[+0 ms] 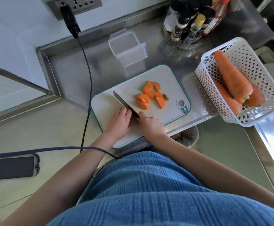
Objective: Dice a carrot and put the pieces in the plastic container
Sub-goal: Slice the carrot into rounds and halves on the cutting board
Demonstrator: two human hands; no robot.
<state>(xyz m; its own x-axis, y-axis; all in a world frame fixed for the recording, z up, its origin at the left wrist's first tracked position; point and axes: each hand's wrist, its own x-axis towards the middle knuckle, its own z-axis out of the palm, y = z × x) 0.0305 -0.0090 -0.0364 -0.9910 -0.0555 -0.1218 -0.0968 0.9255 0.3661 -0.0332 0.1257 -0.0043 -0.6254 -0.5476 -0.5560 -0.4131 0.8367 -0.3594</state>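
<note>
The right hand (151, 123) grips the knife (124, 102), and its fingers hide the handle. The blade lies on the white cutting board (106, 108). The left hand (120, 121) rests beside the blade with its fingers bent down. Whether it holds a bit of carrot under them cannot be told. Cut carrot pieces (151, 97) lie in a small pile on the board, apart from the blade. The plastic container (127, 49) stands open behind the board. Whole carrots (232, 79) lie in a white basket (250, 51).
</note>
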